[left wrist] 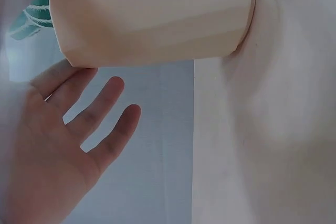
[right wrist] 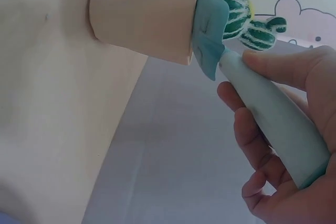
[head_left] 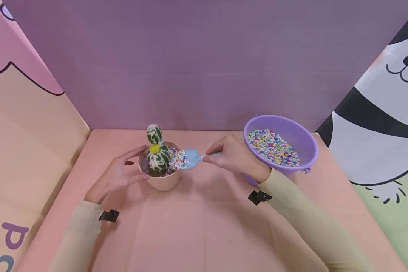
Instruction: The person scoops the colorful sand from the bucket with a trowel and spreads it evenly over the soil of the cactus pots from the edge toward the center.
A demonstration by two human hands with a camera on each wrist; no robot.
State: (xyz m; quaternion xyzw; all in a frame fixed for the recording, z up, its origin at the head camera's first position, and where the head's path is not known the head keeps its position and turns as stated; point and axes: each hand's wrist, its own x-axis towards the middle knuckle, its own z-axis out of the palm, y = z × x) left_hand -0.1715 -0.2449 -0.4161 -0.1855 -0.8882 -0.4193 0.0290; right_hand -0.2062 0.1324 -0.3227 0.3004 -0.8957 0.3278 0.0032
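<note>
Purple wall (head_left: 204, 68) stands behind a pink counter (head_left: 204, 226), with a panda drawing (head_left: 377, 155) on the right-hand side panel. On the left part of the counter, a pale pot (head_left: 164, 184) stands upright, a green-and-white cactus (head_left: 158, 160) with a yellow flower (head_left: 154, 148) rising from it. The left hand (head_left: 117, 173) holds the pot at its left side, thumb at the near rim and forefinger at the far one, the other fingers spread along its wall. The right hand (head_left: 234, 156) pinches the handle of a light blue shovel (head_left: 191, 156) between thumb and curled fingers. Its blade reaches over the pot's right rim, carrying colourful pebbles (head_left: 179, 160) right beside the cactus; more pebbles lie inside the pot there. To the right, partly behind the right forearm, a purple bucket (head_left: 297, 141) holds many more pebbles. Beige sleeves (head_left: 292, 196) cover both forearms.
</note>
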